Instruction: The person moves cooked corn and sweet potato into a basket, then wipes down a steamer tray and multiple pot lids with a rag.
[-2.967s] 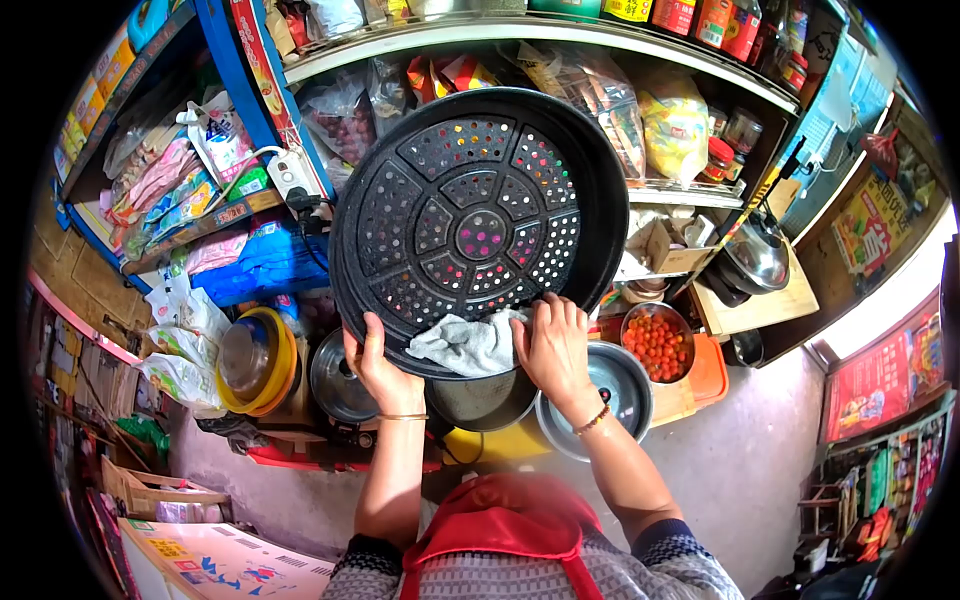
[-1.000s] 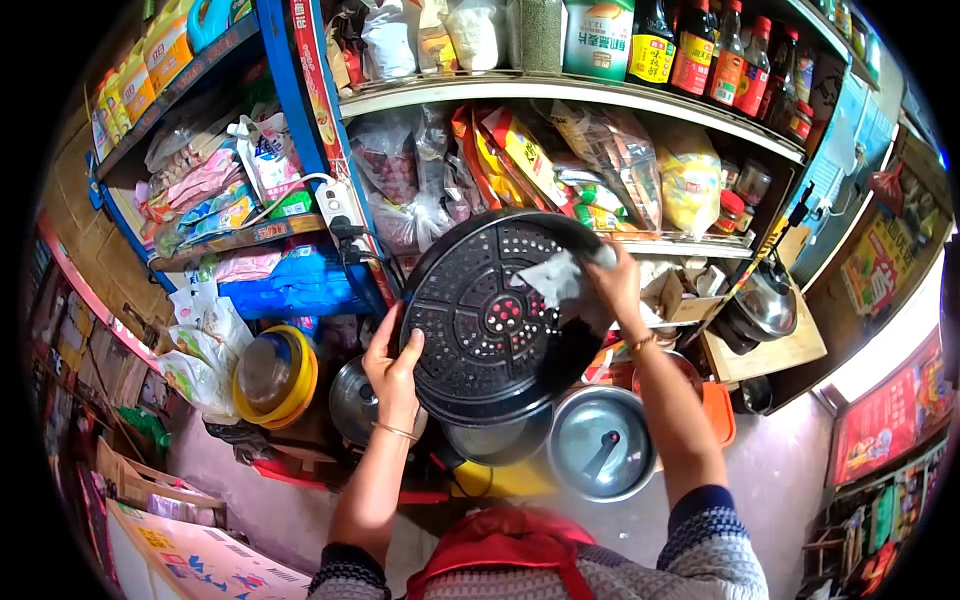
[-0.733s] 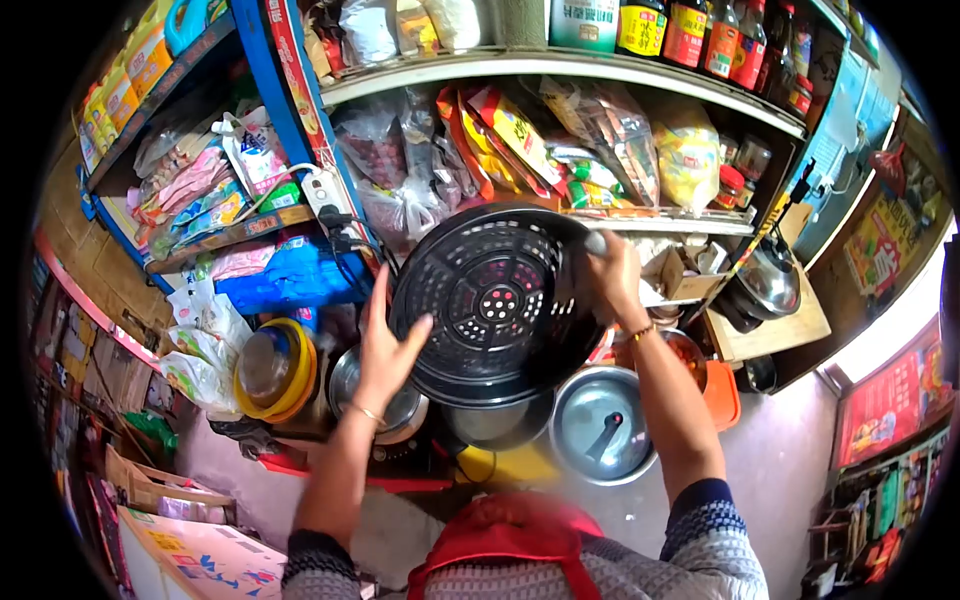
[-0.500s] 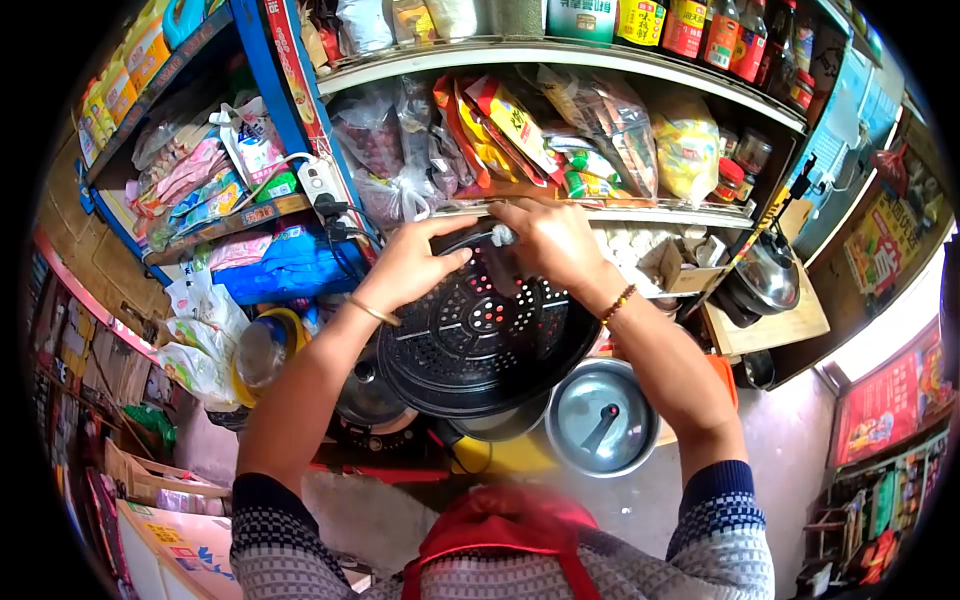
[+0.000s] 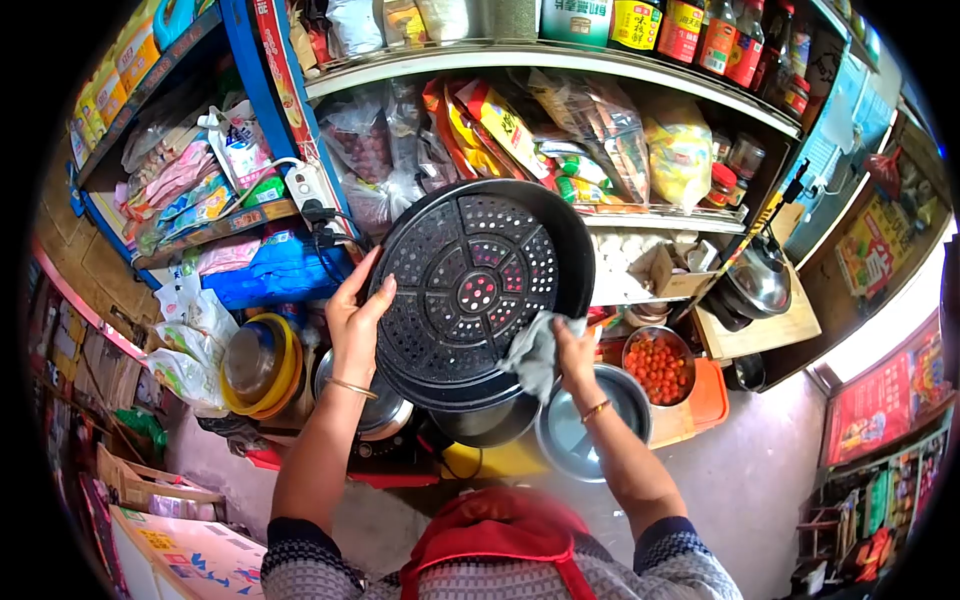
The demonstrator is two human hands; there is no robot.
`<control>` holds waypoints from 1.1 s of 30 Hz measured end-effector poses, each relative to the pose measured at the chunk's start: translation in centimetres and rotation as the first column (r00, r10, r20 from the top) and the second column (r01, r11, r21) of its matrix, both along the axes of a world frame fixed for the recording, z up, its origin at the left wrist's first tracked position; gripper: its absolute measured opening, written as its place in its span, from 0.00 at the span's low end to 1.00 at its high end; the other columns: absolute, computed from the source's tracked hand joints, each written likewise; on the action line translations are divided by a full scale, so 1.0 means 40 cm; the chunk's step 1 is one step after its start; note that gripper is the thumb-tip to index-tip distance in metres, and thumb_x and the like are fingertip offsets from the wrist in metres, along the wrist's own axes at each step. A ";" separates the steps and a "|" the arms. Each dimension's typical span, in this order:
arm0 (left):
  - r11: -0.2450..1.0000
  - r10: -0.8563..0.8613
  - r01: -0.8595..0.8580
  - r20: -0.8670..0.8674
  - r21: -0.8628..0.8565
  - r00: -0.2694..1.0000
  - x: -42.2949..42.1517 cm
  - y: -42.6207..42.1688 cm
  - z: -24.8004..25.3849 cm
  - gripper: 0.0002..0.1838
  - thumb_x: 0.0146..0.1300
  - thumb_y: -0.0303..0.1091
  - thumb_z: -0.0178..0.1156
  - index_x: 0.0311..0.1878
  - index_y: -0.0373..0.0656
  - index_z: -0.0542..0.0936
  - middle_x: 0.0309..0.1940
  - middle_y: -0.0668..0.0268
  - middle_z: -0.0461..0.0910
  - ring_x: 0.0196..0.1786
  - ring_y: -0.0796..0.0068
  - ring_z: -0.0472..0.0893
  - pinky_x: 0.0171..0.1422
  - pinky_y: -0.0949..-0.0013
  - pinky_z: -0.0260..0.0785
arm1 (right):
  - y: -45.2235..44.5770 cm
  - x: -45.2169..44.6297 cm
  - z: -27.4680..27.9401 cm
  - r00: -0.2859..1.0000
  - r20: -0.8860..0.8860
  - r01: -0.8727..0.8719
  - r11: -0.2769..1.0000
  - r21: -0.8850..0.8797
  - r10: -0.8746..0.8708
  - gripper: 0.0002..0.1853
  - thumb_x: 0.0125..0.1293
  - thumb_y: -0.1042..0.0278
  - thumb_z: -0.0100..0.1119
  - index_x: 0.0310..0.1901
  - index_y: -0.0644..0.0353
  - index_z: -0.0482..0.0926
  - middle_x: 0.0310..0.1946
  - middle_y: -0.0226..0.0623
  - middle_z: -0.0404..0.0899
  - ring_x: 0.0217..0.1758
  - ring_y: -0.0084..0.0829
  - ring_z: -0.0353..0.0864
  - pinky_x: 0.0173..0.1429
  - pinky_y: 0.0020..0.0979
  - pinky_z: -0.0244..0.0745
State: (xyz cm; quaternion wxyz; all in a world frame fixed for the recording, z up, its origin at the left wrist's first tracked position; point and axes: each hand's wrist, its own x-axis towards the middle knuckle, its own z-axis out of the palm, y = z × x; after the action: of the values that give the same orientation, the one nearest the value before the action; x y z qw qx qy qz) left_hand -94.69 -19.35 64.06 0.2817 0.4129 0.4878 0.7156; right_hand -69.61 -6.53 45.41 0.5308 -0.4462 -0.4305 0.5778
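A round black steamer tray (image 5: pixel 455 275), dotted with small holes and with a raised rim, is held up tilted in front of the shelves. My left hand (image 5: pixel 355 325) grips its left edge, thumb on the near face and the other fingers around the rim. At the tray's lower right, my right hand (image 5: pixel 575 360) is closed on a crumpled grey cloth (image 5: pixel 535 355), which lies against the rim. Under the tray, a metal basin (image 5: pixel 630 400) and a pot (image 5: pixel 485 425) are partly covered.
A bowl of small red tomatoes (image 5: pixel 658 368) stands right of the basin, beside an orange container (image 5: pixel 710 393). To the left are stacked yellow basins (image 5: pixel 262 365) and a lidded pot (image 5: pixel 385 410). Packed shelves (image 5: pixel 640 215) rise behind. A wok (image 5: pixel 755 280) rests on a wooden board at right.
The tray has risen and turned its perforated face towards me. My left hand moved down its left side; my right hand went from the far rim to the lower right with the cloth.
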 end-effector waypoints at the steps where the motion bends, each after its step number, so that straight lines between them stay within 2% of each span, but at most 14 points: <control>1: 1.000 0.027 -0.028 0.037 0.013 0.999 -0.003 0.002 -0.017 0.25 0.58 0.25 0.62 0.60 0.34 0.72 0.53 0.61 0.76 0.52 0.77 0.75 0.59 0.75 0.64 | -0.038 -0.005 -0.003 0.997 0.035 -0.067 0.995 -0.068 0.070 0.20 0.65 0.61 0.56 0.53 0.68 0.72 0.40 0.35 0.78 0.42 0.22 0.73 0.46 0.27 0.70; 2: 0.999 0.031 -0.032 0.036 0.013 0.999 -0.007 0.004 -0.036 0.25 0.58 0.25 0.62 0.60 0.34 0.72 0.53 0.61 0.76 0.52 0.77 0.75 0.59 0.75 0.64 | -0.071 -0.010 0.029 0.988 0.066 -0.133 0.982 -0.136 0.143 0.23 0.66 0.59 0.55 0.56 0.69 0.69 0.46 0.37 0.77 0.48 0.24 0.72 0.52 0.27 0.68; 4: 0.991 0.128 -0.130 0.105 0.013 0.986 -0.019 0.002 -0.077 0.25 0.57 0.25 0.63 0.59 0.34 0.72 0.52 0.62 0.77 0.52 0.77 0.75 0.59 0.74 0.64 | -0.033 0.026 -0.038 0.687 0.715 -0.064 0.991 -0.114 0.127 0.35 0.66 0.43 0.49 0.60 0.70 0.65 0.51 0.47 0.74 0.51 0.31 0.75 0.57 0.31 0.69; 6: 0.983 0.181 -0.184 0.180 0.001 0.967 -0.026 0.002 -0.118 0.23 0.58 0.24 0.62 0.59 0.35 0.73 0.51 0.64 0.78 0.51 0.78 0.75 0.58 0.74 0.64 | 0.021 0.072 0.000 0.970 0.142 -0.144 0.936 -0.323 0.198 0.36 0.64 0.39 0.49 0.59 0.68 0.65 0.50 0.48 0.74 0.47 0.36 0.79 0.51 0.35 0.76; 7: 0.984 0.173 -0.178 0.248 -0.003 0.953 -0.022 0.001 -0.132 0.23 0.58 0.24 0.61 0.58 0.35 0.73 0.51 0.64 0.78 0.50 0.78 0.75 0.58 0.74 0.65 | 0.012 0.070 0.087 0.981 -0.061 -0.191 0.965 -0.178 0.182 0.31 0.66 0.44 0.49 0.58 0.65 0.64 0.46 0.46 0.75 0.42 0.37 0.81 0.42 0.36 0.79; 10: 0.993 0.109 -0.119 0.410 0.000 0.905 0.003 0.015 -0.188 0.21 0.59 0.23 0.60 0.57 0.35 0.74 0.50 0.64 0.78 0.49 0.77 0.76 0.57 0.73 0.65 | -0.005 0.005 0.261 0.931 -0.234 -0.259 0.959 0.117 0.280 0.24 0.68 0.61 0.50 0.62 0.59 0.58 0.54 0.43 0.70 0.52 0.34 0.76 0.47 0.32 0.78; 13: 0.999 0.036 -0.030 0.457 -0.022 0.889 0.063 0.028 -0.206 0.19 0.59 0.23 0.60 0.55 0.36 0.76 0.49 0.64 0.78 0.49 0.77 0.76 0.56 0.73 0.65 | 0.080 -0.090 0.243 0.886 0.447 -0.239 0.707 0.666 -0.121 0.29 0.57 0.73 0.57 0.62 0.61 0.61 0.60 0.51 0.62 0.66 0.45 0.60 0.67 0.42 0.60; 16: 0.995 -0.058 0.092 0.518 -0.041 0.853 0.124 0.032 -0.185 0.18 0.58 0.26 0.63 0.53 0.35 0.78 0.43 0.69 0.80 0.44 0.80 0.75 0.52 0.75 0.65 | 0.062 -0.204 0.265 0.856 0.338 -0.042 0.598 0.801 -0.392 0.24 0.54 0.75 0.57 0.55 0.61 0.68 0.59 0.54 0.61 0.64 0.53 0.60 0.68 0.42 0.57; 18: 0.998 -0.003 0.031 0.408 -0.061 0.913 0.151 0.051 -0.160 0.12 0.59 0.28 0.62 0.46 0.36 0.80 0.39 0.71 0.79 0.41 0.83 0.73 0.50 0.78 0.63 | -0.023 -0.268 0.295 0.806 0.492 -0.282 0.517 0.808 -0.330 0.22 0.53 0.73 0.57 0.52 0.63 0.69 0.58 0.57 0.61 0.62 0.57 0.60 0.67 0.47 0.57; 21: 0.990 -0.087 0.120 0.364 -0.069 0.927 0.103 0.043 -0.139 0.13 0.60 0.31 0.61 0.47 0.38 0.80 0.40 0.72 0.79 0.42 0.83 0.73 0.49 0.77 0.63 | -0.079 -0.229 0.292 0.679 0.723 -0.709 0.145 0.691 -0.125 0.25 0.46 0.68 0.58 0.49 0.62 0.70 0.56 0.56 0.63 0.62 0.55 0.62 0.67 0.48 0.57; 22: 0.989 -0.080 0.121 0.371 -0.087 0.925 0.085 0.042 -0.161 0.14 0.59 0.32 0.62 0.47 0.38 0.80 0.40 0.71 0.79 0.42 0.82 0.73 0.50 0.76 0.63 | -0.064 -0.214 0.300 0.655 0.736 -0.755 -0.131 0.642 -0.172 0.23 0.45 0.66 0.59 0.46 0.58 0.71 0.50 0.49 0.69 0.57 0.49 0.68 0.65 0.46 0.60; 24: 0.984 -0.055 0.121 0.425 -0.130 0.904 0.083 0.044 -0.195 0.14 0.58 0.31 0.62 0.47 0.38 0.80 0.41 0.70 0.79 0.43 0.81 0.74 0.51 0.76 0.63 | 0.002 -0.204 0.366 0.504 0.823 -0.846 -0.341 0.409 -0.263 0.22 0.45 0.64 0.60 0.45 0.55 0.72 0.42 0.40 0.72 0.49 0.43 0.72 0.62 0.45 0.64; 27: 0.984 -0.090 0.150 0.449 -0.099 0.889 0.071 0.023 -0.165 0.16 0.58 0.29 0.62 0.50 0.36 0.78 0.41 0.69 0.79 0.44 0.79 0.75 0.53 0.75 0.64 | 0.086 -0.163 0.464 0.562 0.764 -0.820 -0.088 0.566 -0.318 0.23 0.46 0.65 0.58 0.48 0.54 0.71 0.35 0.39 0.72 0.41 0.44 0.74 0.51 0.43 0.69; 33: 0.997 -0.076 0.075 0.395 0.020 0.916 0.085 0.008 -0.127 0.21 0.58 0.27 0.62 0.56 0.35 0.76 0.47 0.66 0.79 0.48 0.79 0.75 0.57 0.75 0.64 | 0.076 -0.137 0.399 0.711 0.556 -0.364 0.452 0.814 -0.430 0.23 0.52 0.79 0.54 0.53 0.63 0.66 0.52 0.51 0.68 0.56 0.52 0.66 0.62 0.43 0.62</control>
State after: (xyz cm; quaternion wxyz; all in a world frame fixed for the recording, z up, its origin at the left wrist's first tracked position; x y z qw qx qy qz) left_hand -91.28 -19.05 58.97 0.4008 0.2791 0.4030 0.7740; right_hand -75.11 -3.50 61.39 0.4875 -0.2915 -0.8223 0.0349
